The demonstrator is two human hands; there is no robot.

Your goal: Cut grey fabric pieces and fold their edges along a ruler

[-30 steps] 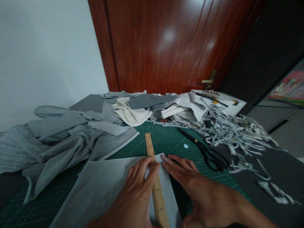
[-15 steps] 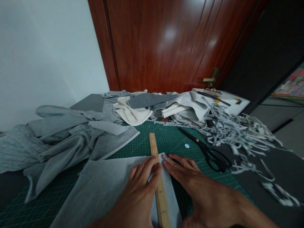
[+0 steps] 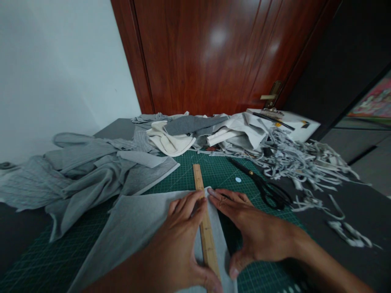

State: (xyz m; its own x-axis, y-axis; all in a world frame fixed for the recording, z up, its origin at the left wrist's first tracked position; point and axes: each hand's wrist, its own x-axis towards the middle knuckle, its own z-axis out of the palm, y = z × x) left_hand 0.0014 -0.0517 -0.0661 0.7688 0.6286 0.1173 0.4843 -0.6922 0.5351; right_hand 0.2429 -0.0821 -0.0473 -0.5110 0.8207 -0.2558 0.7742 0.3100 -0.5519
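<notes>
Grey fabric (image 3: pixel 137 224) lies flat on the green cutting mat (image 3: pixel 180 177) before you. Your left hand (image 3: pixel 180 236), thumb and fingers apart, presses on the wooden ruler (image 3: pixel 207 236); your right hand (image 3: pixel 247 226), likewise splayed, touches the cloth's far corner.

Bare fingers (image 3: pixel 224 204), bare forearms (image 3: pixel 317 253)
</notes>
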